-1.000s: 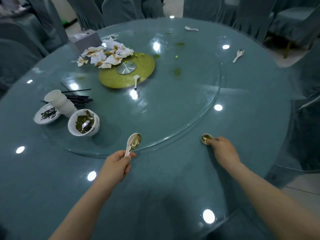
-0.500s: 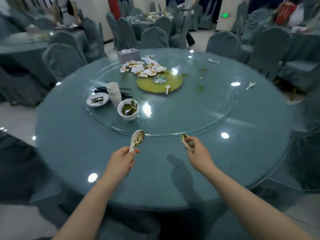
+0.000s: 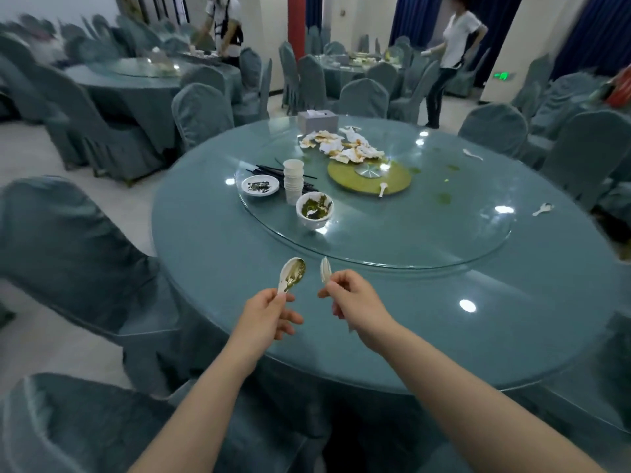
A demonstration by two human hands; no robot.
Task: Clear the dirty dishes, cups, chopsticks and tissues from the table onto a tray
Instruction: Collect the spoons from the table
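My left hand [image 3: 266,312] pinches the handle of a dirty white spoon [image 3: 292,274], bowl up, over the near edge of the round table [image 3: 211,254]. My right hand [image 3: 355,302] grips a second white spoon [image 3: 325,269], seen edge-on. On the glass turntable [image 3: 426,240] stand a dirty bowl [image 3: 314,209], a stack of cups [image 3: 293,180], a small dirty plate [image 3: 260,186], black chopsticks [image 3: 269,170] and a heap of soiled tissues [image 3: 341,145]. Three more spoons lie apart: one spoon [image 3: 382,189] on the yellow disc, one spoon [image 3: 543,209] at right, one spoon [image 3: 472,153] far right.
A grey tissue box [image 3: 317,121] stands at the far rim. Covered chairs [image 3: 68,254] crowd my left and ring the table. Other tables and two people [image 3: 447,56] are at the back. No tray is in view.
My right hand lifted its spoon off the table and brought it in beside the left one. The view has pulled back and swung, so the whole table shows.
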